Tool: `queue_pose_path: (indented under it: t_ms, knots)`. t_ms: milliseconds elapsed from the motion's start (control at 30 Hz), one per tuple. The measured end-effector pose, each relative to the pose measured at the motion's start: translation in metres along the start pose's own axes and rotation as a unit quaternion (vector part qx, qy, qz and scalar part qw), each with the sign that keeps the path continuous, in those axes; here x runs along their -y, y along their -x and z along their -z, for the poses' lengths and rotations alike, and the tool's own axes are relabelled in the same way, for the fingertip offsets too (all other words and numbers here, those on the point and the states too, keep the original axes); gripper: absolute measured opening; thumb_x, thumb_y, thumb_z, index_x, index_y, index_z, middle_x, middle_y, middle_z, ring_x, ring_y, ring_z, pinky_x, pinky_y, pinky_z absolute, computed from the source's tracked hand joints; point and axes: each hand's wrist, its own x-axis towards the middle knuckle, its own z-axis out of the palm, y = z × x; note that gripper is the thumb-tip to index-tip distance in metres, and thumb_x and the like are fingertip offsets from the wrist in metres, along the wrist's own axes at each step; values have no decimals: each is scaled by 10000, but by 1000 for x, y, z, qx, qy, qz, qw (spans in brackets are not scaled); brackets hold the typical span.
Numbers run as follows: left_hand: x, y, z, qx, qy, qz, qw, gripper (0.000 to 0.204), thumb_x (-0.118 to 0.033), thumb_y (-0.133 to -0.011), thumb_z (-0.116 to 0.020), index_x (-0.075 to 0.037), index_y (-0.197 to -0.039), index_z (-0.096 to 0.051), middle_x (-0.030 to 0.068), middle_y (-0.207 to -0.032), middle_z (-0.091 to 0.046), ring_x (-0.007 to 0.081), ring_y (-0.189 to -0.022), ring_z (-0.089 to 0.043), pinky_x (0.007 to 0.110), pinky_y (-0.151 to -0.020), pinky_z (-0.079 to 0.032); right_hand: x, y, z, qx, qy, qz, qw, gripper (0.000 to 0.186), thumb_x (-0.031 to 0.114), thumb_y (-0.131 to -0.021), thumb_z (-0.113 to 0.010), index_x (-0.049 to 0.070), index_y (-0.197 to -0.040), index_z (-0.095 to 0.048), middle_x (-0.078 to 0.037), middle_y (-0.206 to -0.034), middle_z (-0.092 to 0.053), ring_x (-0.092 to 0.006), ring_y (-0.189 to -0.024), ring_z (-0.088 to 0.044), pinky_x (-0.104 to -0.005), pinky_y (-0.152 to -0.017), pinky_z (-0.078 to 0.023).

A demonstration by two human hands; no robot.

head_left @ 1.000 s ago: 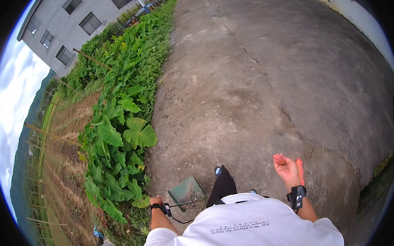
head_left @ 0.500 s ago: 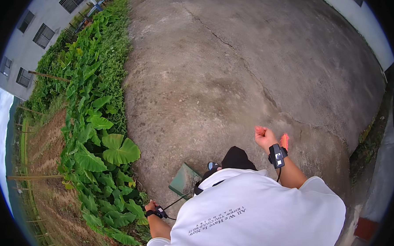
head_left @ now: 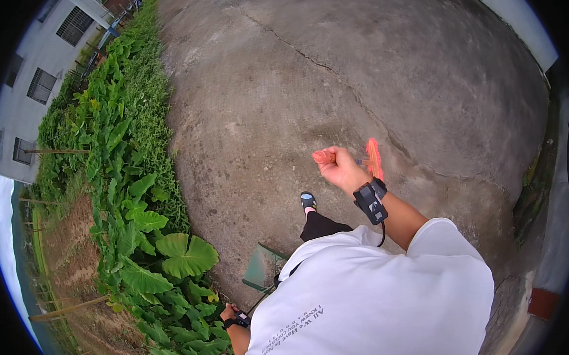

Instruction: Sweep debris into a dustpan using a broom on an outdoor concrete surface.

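My right hand (head_left: 341,168) is closed around the handle of a broom, its coral-pink grip end (head_left: 323,157) poking out past the fingers. Beyond the wrist shows the broom's pink-orange head (head_left: 374,158), low over the concrete; most of the shaft is hidden behind my hand. Down at the left, beside the plants, my left hand (head_left: 228,312) is curled closed. Close to it is a green dustpan (head_left: 262,267), partly covered by my white shirt. I take my left hand to grip its handle, though the join is hard to see.
Cracked grey concrete (head_left: 262,102) spreads ahead. Large-leaved green plants (head_left: 141,247) border it at the left, with a barred-window building (head_left: 45,67) behind. A pale wall (head_left: 509,9) runs along the right. My shoe (head_left: 308,200) stands forward on the ground.
My right hand and the broom have swung forward and left. A foot has stepped out ahead. The plants have slid back past me, while the dustpan has stayed by my side.
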Motion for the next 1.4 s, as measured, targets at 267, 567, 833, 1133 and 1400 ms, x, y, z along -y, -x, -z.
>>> queue_pose_path:
  t_ms: [267, 567, 833, 1133, 1400]
  knots:
    - [-118, -45, 3, -18, -218, -100, 971, 262, -173, -777, -440, 34, -633, -515, 101, -533, -501, 183, -458, -465, 297, -453, -389, 1, -72, -116, 197, -170, -197, 945, 204, 12, -735, -414, 78, -555, -342, 31, -481, -367, -50, -440, -388, -162, -435, -361]
    - [-245, -144, -19, -40, -59, -58, 996, 292, -181, -776, -458, 67, -631, -510, 122, -528, -502, 198, -447, -450, 323, -458, -396, -7, -97, -174, 132, -26, -117, 984, 168, 22, -774, -403, 62, -626, -333, 25, -499, -357, -35, -397, -366, -152, -422, -370]
    - [-417, -163, -91, 41, -199, -72, 976, 281, -243, -763, -489, 22, -670, -504, 76, -514, -462, 178, -424, -424, 319, -406, -382, -38, -218, -173, 23, -137, 57, 989, 140, 24, -751, -406, 54, -624, -354, 2, -547, -381, -71, -452, -399, -178, -448, -370]
    - [-548, -241, -166, 147, -64, -113, 980, 274, -239, -799, -424, -13, -645, -437, 69, -473, -378, 178, -383, -366, 334, -391, -368, 30, -303, -112, -263, 93, 222, 934, 72, -12, -687, -366, 42, -639, -373, -56, -562, -385, -181, -508, -431, -347, -519, -446]
    - [-687, -272, -238, 171, -163, -190, 953, 283, -205, -784, -435, 15, -609, -459, 92, -482, -411, 185, -374, -394, 342, -399, -397, -29, -379, -192, -138, 76, 127, 979, 70, 5, -708, -376, 25, -649, -407, -88, -588, -426, -192, -536, -453, -320, -555, -437]
